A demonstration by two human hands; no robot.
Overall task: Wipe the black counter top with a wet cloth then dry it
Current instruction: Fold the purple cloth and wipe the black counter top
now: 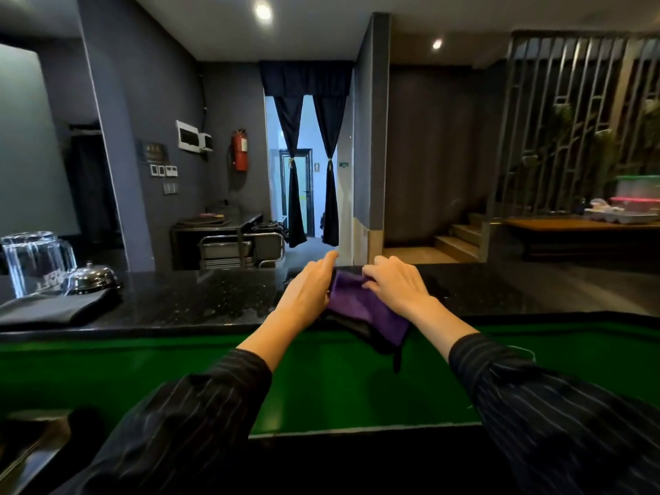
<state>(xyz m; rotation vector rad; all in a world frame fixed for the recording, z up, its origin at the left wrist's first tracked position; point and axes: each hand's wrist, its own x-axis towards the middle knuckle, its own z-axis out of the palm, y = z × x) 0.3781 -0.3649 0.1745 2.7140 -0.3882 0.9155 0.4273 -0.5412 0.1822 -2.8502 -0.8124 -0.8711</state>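
A purple cloth (pixel 360 309) lies on the black speckled counter top (pixel 185 298), its near end hanging over the counter's front edge with a dark cloth under it. My right hand (pixel 393 284) pinches the cloth's far upper part with curled fingers. My left hand (pixel 309 287) rests against the cloth's left edge, its index finger stretched toward the counter's far edge. The counter surface left of the cloth shows faint wet specks.
At the counter's left end stand clear glass pitchers (pixel 34 262), a silver domed bell (pixel 91 278) and a folded dark napkin (pixel 57 309). A green panel (pixel 143 366) runs below the counter's front edge. Beyond the counter are a metal trolley (pixel 243 248) and steps (pixel 457 241).
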